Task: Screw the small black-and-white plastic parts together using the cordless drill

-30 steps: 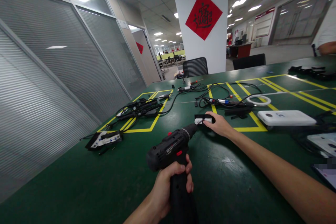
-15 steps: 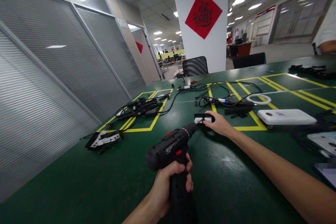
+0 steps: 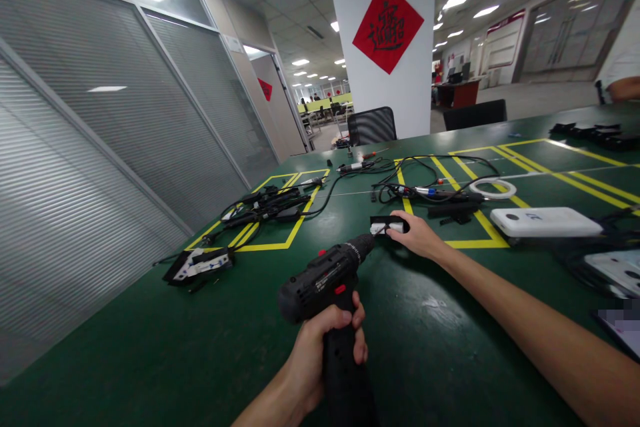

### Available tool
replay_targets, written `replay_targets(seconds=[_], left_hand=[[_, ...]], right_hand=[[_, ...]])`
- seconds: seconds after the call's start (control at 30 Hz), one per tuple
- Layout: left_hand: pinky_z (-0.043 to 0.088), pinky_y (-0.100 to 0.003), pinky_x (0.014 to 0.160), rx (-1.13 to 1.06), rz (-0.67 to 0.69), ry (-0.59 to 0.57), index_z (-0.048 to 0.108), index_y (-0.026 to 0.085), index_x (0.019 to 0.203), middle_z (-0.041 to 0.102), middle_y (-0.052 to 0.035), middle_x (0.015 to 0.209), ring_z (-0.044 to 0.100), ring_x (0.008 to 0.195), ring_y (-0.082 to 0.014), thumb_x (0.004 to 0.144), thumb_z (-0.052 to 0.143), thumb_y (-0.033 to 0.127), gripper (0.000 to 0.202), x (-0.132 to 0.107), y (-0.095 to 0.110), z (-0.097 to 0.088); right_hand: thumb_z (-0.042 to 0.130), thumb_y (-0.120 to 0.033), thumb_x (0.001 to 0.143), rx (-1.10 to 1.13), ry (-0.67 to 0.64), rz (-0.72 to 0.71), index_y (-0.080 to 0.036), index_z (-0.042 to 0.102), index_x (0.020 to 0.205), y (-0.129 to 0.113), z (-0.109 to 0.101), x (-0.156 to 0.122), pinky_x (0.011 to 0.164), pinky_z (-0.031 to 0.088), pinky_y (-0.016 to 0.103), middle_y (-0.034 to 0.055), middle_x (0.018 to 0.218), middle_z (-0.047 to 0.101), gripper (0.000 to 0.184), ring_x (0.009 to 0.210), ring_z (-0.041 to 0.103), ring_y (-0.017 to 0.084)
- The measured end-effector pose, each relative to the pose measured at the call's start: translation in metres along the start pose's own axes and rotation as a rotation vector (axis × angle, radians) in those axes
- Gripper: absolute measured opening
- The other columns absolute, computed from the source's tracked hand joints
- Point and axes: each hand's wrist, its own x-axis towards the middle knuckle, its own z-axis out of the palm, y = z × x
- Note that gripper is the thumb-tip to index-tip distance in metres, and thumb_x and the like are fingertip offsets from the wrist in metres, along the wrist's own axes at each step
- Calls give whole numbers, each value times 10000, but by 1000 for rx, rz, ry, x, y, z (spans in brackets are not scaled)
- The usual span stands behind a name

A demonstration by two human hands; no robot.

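Observation:
My left hand (image 3: 325,343) is wrapped round the grip of a black cordless drill (image 3: 325,280) with red buttons. The drill's chuck points away and to the right, its bit tip at a small black-and-white part (image 3: 381,227). Whether the bit touches that part I cannot tell. With thumb and fingers, my right hand (image 3: 415,233) grips the right end of this part on the green table (image 3: 240,333). The fingers hide that end of it.
Bundled black cables (image 3: 270,203) lie left, near a black-and-white piece (image 3: 200,265). Behind my right hand are more cables and pen-like tools (image 3: 425,193) and a white ring (image 3: 493,189). A white device (image 3: 545,222) lies right. A person's arm (image 3: 625,89) shows far right.

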Motion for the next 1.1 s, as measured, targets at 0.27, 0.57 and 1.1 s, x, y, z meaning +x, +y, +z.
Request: replay_targets(seconds=[0.27, 0.57, 1.1], left_hand=[[400, -316, 549, -19, -11, 0, 498, 143, 873, 435, 11, 717, 450, 436, -88, 778, 340, 149, 184, 0, -1, 0], [394, -313, 541, 37, 5, 33, 510, 121, 988, 503, -27, 788, 452, 431, -84, 776, 340, 146, 273, -1, 1, 2], [384, -300, 503, 70, 30, 96, 509, 132, 898, 538, -43, 780, 430, 394, -78, 753, 345, 134, 218, -5, 0, 8]], right_hand=[[564, -336, 724, 9, -9, -4, -195, 563, 1069, 1, 0, 0, 758, 431, 277, 33, 969, 628, 373, 846, 582, 178], [551, -346, 734, 31, 5, 7, -191, 568, 1053, 2, 0, 0, 764, 428, 276, 36, 980, 622, 355, 861, 573, 178], [532, -345, 753, 35, 10, -1, -197, 571, 1042, -1, -1, 0, 775, 428, 282, 32, 959, 625, 326, 860, 576, 181]])
